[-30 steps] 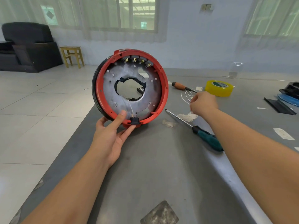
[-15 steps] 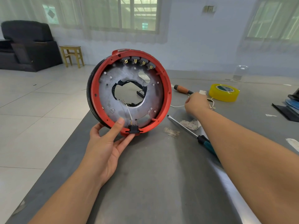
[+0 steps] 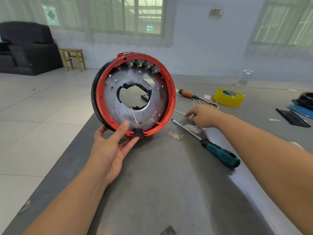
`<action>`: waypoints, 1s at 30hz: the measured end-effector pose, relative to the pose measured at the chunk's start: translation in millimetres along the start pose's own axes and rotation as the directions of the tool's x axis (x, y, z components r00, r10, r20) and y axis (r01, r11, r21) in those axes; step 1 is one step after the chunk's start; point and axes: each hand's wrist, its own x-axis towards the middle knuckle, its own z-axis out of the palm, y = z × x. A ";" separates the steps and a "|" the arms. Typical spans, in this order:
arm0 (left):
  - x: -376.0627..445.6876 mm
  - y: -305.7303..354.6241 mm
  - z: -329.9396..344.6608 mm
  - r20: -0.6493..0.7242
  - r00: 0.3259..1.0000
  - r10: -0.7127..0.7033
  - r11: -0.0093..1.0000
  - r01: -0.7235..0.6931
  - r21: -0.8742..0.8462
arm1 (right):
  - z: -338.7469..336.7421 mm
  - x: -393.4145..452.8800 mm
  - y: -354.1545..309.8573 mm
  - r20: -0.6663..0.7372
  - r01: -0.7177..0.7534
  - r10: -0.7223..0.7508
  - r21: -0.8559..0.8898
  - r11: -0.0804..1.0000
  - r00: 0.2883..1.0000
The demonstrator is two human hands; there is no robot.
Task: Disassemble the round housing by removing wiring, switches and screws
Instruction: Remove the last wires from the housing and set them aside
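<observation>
While the round housing [image 3: 133, 97] is stood on edge at frame centre, open face toward the camera and axis level, most wiring is judged removed. One white wire [image 3: 133, 114], a black switch [image 3: 137, 131] and four top switches [image 3: 142, 65] remain. The left hand [image 3: 110, 148] grips the lower rim; the right hand [image 3: 202, 116], loosely spread, rests on loose wires [image 3: 198, 101] beside a screwdriver [image 3: 208, 145].

The left hand [image 3: 110, 150] is turned palm up, thumb raised and fingers [image 3: 130, 143] curled in a grip. The right hand [image 3: 203, 116] is reached forward, knuckles up, fingers loosely bent, forearm extended.
</observation>
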 end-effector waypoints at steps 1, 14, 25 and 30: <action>0.1 0.0 -0.1 0.004 1.000 0.000 1.000 0.000 0.001 | 2.7 0.4 -0.7 0.022 0.016 -0.015 -0.025 1.000 1.000; 1.0 0.1 -0.1 0.010 1.000 -0.008 1.000 0.008 -0.004 | 8.6 30.7 -32.8 -0.003 -0.183 0.184 -0.131 0.974 0.983; -0.4 0.3 0.7 0.016 1.000 -0.013 1.000 0.013 -0.019 | 12.4 58.1 -45.0 -0.053 -0.339 0.342 0.049 0.939 0.938; -0.4 0.2 -0.2 0.021 1.000 -0.018 0.999 0.018 -0.034 | 18.1 66.4 -53.0 -0.037 -0.325 0.325 0.011 0.946 0.945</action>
